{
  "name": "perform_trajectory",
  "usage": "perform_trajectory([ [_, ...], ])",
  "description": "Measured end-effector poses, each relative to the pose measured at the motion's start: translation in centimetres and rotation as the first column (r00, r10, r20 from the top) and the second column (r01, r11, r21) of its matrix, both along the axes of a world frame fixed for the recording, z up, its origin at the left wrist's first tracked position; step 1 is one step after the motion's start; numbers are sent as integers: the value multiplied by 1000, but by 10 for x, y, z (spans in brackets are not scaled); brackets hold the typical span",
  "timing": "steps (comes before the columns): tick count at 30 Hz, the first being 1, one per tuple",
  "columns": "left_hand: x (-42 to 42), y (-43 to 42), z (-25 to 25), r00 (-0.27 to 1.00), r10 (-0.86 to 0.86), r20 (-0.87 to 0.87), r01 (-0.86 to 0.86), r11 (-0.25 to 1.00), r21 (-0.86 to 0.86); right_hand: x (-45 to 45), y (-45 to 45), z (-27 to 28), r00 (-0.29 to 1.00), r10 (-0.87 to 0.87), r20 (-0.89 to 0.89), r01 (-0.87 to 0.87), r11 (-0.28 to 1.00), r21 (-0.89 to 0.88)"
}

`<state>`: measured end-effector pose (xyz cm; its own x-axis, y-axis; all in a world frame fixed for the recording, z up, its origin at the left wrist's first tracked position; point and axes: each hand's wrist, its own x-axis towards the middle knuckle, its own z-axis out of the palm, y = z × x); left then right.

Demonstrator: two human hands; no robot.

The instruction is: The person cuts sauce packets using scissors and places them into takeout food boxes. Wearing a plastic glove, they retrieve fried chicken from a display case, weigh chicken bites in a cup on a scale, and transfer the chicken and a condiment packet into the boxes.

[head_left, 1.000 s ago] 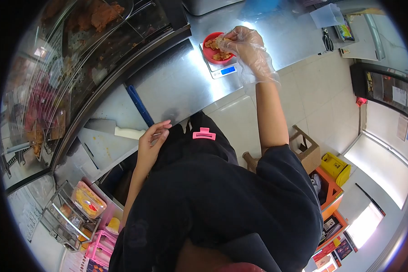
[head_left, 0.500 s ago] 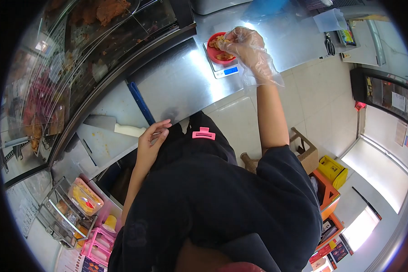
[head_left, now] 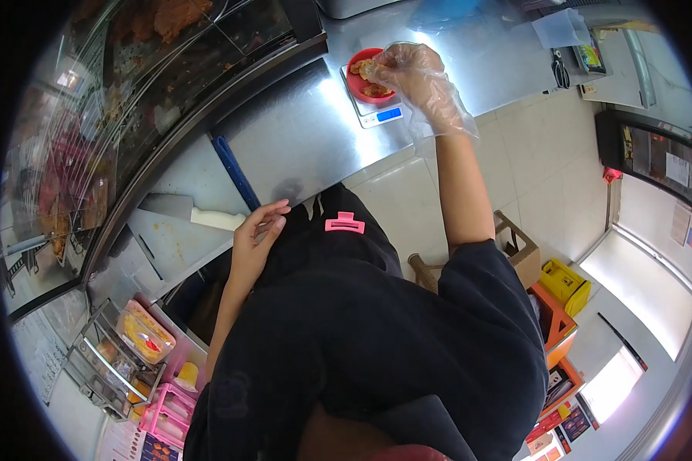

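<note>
My right hand, in a clear plastic glove, is closed over a red bowl. Its fingertips pinch a golden-brown piece of food at the bowl's rim. More browned food lies in the bowl. Under the bowl is a digital scale with a lit blue display, its digits too small to read. My bare left hand hangs by the counter's front edge, loosely bent and open, holding nothing. Close to it is the white handle of a knife, whose broad blade rests on a white cutting board.
A steel counter runs under the scale, with a long blue strip beside the board. A glass display case borders it at left. Black scissors lie near the right end. A pink hair clip is on my dark clothing.
The view has shifted slightly, so the scale and bowl appear a little higher and farther left. My right hand stays at the bowl with the food; my left hand has hardly moved.
</note>
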<state>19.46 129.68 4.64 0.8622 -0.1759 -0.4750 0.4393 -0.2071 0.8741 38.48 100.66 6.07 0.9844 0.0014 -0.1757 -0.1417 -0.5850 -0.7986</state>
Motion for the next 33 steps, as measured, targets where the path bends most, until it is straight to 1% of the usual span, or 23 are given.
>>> perform_trajectory([
  [3, -1, -2, -1, 1000, 5, -3, -5, 1000, -5, 1, -3, -6, 999, -19, -35, 21, 998, 66],
  [6, 1, -4, 0, 1000, -4, -1, 4, 1000, -6, 4, -5, -7, 997, 25, -75, -16, 993, 115],
  [9, 3, -6, -1, 1000, -9, 7, 9, 1000, -9, 7, -12, -13, 995, 102, -13, -101, 990, 94],
  [12, 6, -7, -3, 1000, -16, 19, 16, 1000, -7, 11, -18, -18, 986, 148, -76, -114, 934, 340],
  [15, 8, -7, -3, 999, -26, 34, 26, 1000, 2, 12, -20, -16, 974, 169, -150, -87, 892, 444],
  [17, 8, -8, -2, 999, -33, 33, 32, 999, 15, 17, -26, -30, 976, 150, -156, -74, 908, 412],
  [21, 8, -7, -2, 999, -34, 15, 34, 999, 26, 17, -28, -30, 974, 92, -208, -15, 938, 345],
  [27, 11, -8, -2, 999, -35, 15, 34, 999, 22, 20, -29, -35, 963, 109, -245, 8, 902, 432],
  [30, 11, -8, -2, 999, -32, 23, 31, 999, 23, 20, -22, -33, 983, 98, -153, -53, 961, 272],
  [33, 10, -7, -3, 999, -29, 26, 28, 999, 20, 15, -11, -13, 979, 103, -174, -75, 984, 164],
])
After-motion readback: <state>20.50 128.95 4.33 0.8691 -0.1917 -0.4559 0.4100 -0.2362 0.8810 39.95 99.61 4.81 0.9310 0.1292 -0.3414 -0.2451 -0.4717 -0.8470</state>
